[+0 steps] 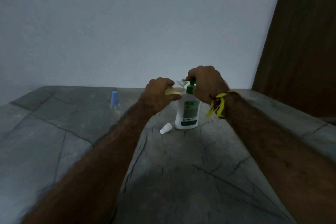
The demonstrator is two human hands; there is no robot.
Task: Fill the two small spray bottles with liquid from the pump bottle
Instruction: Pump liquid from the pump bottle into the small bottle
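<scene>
A white pump bottle with a green label and green pump head is seen standing upright on the grey stone bench, near its far edge by the wall. The right hand is placed over the pump head, its fingers curled down around the top so that the pump is largely hidden beneath them. A small clear spray bottle, holding yellowish liquid, is gripped in the left hand and held tilted, its open neck brought just beside the pump spout; the left fingers are wrapped around its body. Whether the neck touches the spout cannot be told. A white spray cap is lying on its side on the bench, just beside the base of the pump bottle. A second small spray bottle, capped in blue, is standing upright well apart to the left. A yellow thread band is worn on the right wrist.
</scene>
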